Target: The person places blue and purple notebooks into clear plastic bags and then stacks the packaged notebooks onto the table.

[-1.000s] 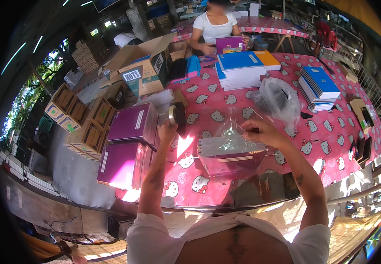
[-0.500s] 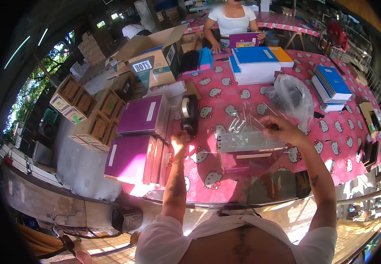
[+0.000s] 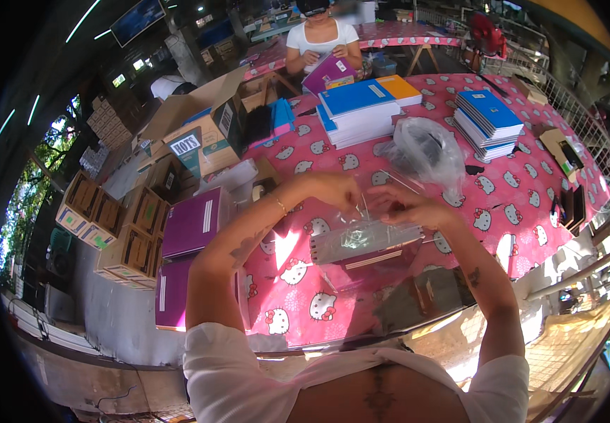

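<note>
In front of me lies a purple notebook bundle (image 3: 382, 259) inside a clear plastic bag (image 3: 354, 240), its loose end raised at the far side. My left hand (image 3: 340, 192) is closed with fingertips pointing down at that end; what it pinches is too small to make out. Close beside it on the right, my right hand (image 3: 407, 208) has its fingers bent around the gathered plastic. A tape dispenser (image 3: 261, 189) is partly hidden behind my left forearm. Purple notebook stacks (image 3: 190, 220) stand to the left, the nearer one partly covered by my arm.
Blue notebooks (image 3: 361, 99) stand stacked at the far middle, more blue notebooks (image 3: 488, 116) farther right. A crumpled clear bag (image 3: 428, 151) lies beyond my right hand. An open carton (image 3: 206, 137) is at the far left. Across the table a person holds a purple notebook (image 3: 329, 74).
My left hand has moved from the tape dispenser to the bag's far end, beside my right hand. The view has shifted rightward. The person opposite has raised and tilted their notebook.
</note>
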Motion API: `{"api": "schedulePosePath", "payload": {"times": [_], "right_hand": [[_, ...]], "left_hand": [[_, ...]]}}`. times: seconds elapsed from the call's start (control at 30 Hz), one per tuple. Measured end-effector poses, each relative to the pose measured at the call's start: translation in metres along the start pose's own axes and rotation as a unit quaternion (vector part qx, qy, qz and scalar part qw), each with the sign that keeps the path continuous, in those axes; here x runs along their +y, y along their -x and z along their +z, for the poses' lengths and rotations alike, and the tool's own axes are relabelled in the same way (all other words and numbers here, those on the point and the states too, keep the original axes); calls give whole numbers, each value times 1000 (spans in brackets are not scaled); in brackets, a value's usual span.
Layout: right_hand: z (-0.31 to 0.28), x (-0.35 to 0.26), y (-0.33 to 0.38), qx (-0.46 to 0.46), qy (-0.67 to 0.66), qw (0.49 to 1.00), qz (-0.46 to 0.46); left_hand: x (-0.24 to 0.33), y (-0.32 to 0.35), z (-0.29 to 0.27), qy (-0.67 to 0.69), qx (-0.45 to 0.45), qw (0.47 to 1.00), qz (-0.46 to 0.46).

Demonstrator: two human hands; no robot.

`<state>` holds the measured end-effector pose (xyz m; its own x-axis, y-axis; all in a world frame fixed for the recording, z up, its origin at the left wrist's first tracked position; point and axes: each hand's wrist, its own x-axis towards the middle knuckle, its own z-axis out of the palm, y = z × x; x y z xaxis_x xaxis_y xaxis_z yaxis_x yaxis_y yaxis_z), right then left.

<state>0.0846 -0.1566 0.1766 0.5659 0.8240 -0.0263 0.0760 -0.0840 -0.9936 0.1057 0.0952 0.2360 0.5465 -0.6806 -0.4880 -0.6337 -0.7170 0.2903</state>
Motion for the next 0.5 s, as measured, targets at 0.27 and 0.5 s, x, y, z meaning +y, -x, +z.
{"api": "schedulePosePath", "payload": {"times": [0.27,0.5], "right_hand": [[21,-23,4,12,112,992,50],[84,-41,32,113,571,798,-156]], "left_hand": [[-92,-56,211,626,93,774,5],[-162,92,281,-119,653,552,-505]]}}
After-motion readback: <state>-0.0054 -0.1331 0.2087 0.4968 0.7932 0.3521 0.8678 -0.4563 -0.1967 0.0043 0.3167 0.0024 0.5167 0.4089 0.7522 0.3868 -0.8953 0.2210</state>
